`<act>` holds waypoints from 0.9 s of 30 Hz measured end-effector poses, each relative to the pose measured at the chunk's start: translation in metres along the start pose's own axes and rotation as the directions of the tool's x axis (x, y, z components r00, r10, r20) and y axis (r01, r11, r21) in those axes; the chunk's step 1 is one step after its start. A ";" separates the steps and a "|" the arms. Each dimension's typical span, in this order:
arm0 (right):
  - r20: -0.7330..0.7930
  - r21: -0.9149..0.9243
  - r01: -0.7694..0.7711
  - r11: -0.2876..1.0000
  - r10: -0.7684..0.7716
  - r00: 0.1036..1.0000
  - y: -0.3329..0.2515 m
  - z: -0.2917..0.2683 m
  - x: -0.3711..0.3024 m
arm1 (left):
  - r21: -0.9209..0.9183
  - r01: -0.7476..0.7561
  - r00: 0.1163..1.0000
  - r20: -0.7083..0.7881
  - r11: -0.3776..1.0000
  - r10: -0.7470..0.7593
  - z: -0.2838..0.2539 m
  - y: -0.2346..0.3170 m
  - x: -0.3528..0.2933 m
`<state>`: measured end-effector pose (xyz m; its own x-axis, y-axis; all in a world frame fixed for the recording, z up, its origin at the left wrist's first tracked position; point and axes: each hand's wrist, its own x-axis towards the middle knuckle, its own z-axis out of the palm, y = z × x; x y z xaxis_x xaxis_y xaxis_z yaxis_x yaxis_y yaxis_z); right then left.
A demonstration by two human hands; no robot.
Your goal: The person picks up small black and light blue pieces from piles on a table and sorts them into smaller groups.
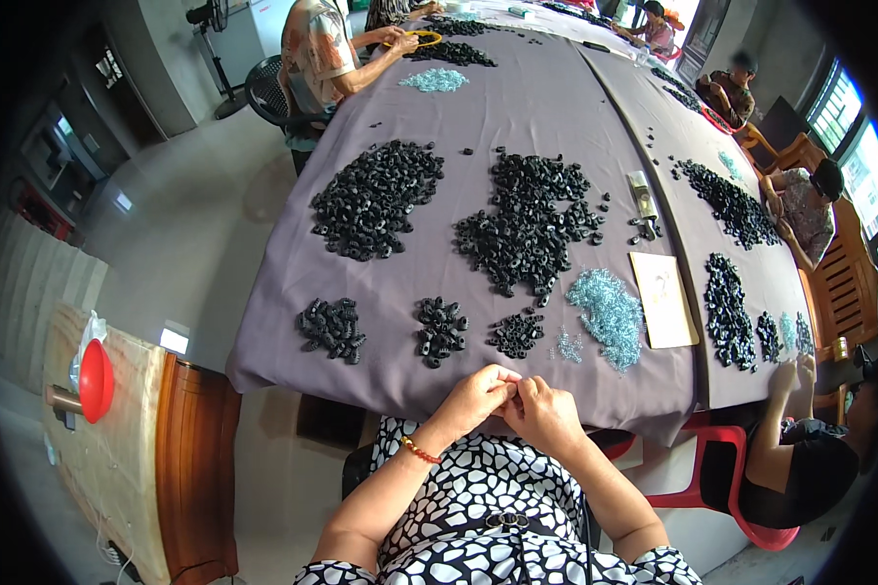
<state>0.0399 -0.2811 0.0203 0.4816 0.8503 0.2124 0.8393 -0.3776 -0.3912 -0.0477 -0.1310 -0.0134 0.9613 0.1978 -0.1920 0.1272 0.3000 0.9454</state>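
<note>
My left hand (476, 395), with a beaded bracelet (420, 450) on its wrist, meets my right hand (546, 414) just above the near table edge. Both are closed, fingertips pinched together; whatever sits between them is too small or hidden. Right in front lies a little heap of small black plastic pieces (515, 334). To its left are two more heaps, one of black pieces (441, 330) and one of longer black pieces (331, 330). Shiny pale-blue bits (608, 317) are piled to the right, with a few scattered beside them.
Two large piles of black parts (379, 200) (529, 219) spread farther up the cloth-covered table (293, 283). A flat beige board (664, 300) and a clear packet (642, 195) lie right. Several people sit around the table. A red chair (737, 478) stands at right, a wooden cabinet (197, 458) at left.
</note>
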 end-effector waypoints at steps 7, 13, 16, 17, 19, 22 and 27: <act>-0.034 -0.014 0.009 1.000 -0.009 0.999 -0.002 -0.005 0.000 | -0.017 0.000 1.000 0.018 1.000 0.000 -0.001 -0.002 -0.001; -0.031 -0.054 -0.032 0.998 0.030 0.999 0.000 -0.003 -0.004 | -0.088 0.008 0.998 0.058 0.996 -0.002 -0.001 0.000 -0.001; -0.029 -0.035 -0.030 0.999 0.029 0.999 0.001 -0.003 -0.004 | -0.084 0.033 0.996 0.084 0.996 -0.026 -0.003 0.002 -0.002; -0.027 -0.033 -0.033 0.999 0.032 0.999 0.000 -0.004 -0.004 | -0.053 0.035 0.996 0.085 0.998 -0.031 -0.003 0.005 -0.002; -0.060 0.034 -0.031 0.999 0.033 0.998 -0.001 -0.004 -0.002 | -0.022 0.040 0.996 0.086 0.999 -0.038 -0.005 0.005 -0.003; -0.064 0.044 -0.009 0.999 0.011 0.998 -0.003 -0.008 0.001 | -0.080 0.020 0.993 0.116 0.997 -0.010 -0.006 0.002 -0.002; -0.032 0.017 -0.020 1.000 0.020 0.999 -0.004 -0.008 0.004 | -0.171 0.031 0.996 0.093 0.985 -0.016 -0.003 0.011 -0.004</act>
<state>0.0400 -0.2793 0.0302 0.5062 0.8305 0.2326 0.8253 -0.3880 -0.4104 -0.0512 -0.1259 -0.0025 0.9777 0.1054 -0.1814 0.1135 0.4612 0.8800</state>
